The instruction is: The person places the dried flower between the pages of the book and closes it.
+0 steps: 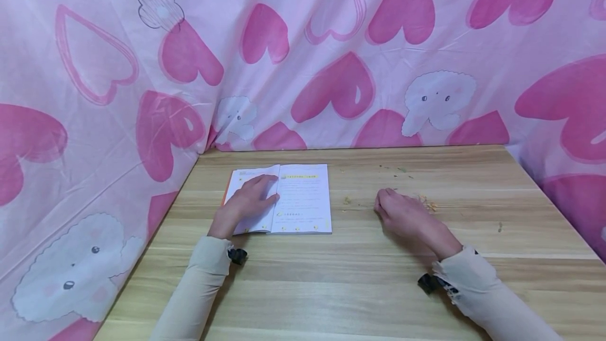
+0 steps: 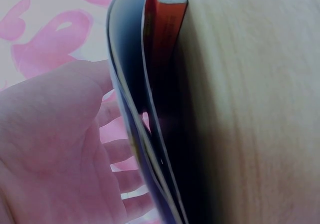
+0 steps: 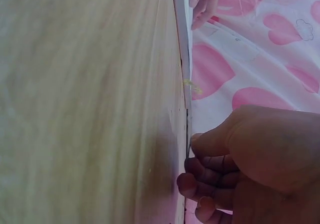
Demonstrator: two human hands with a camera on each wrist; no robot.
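An open book (image 1: 305,199) with printed white pages lies on the wooden table. My left hand (image 1: 248,201) rests across its left page, fingers stretched toward the fold. The left wrist view shows the lifted, curving page edges (image 2: 127,79) beside this hand and an orange cover edge below them. To the right of the book, my right hand (image 1: 402,212) is low at the tabletop with its fingers curled. In the right wrist view, the thumb (image 3: 210,141) is close to the index fingertip; whether something tiny is between them cannot be made out. Yellow dried bits (image 1: 431,205) lie beside this hand.
Small green bits (image 1: 401,170) are scattered behind the right hand. A pale yellowish bit (image 1: 347,200) lies between book and right hand, and another bit (image 1: 500,227) lies farther right. Pink heart-print cloth (image 1: 331,83) hangs behind the table (image 1: 331,288) and along its sides.
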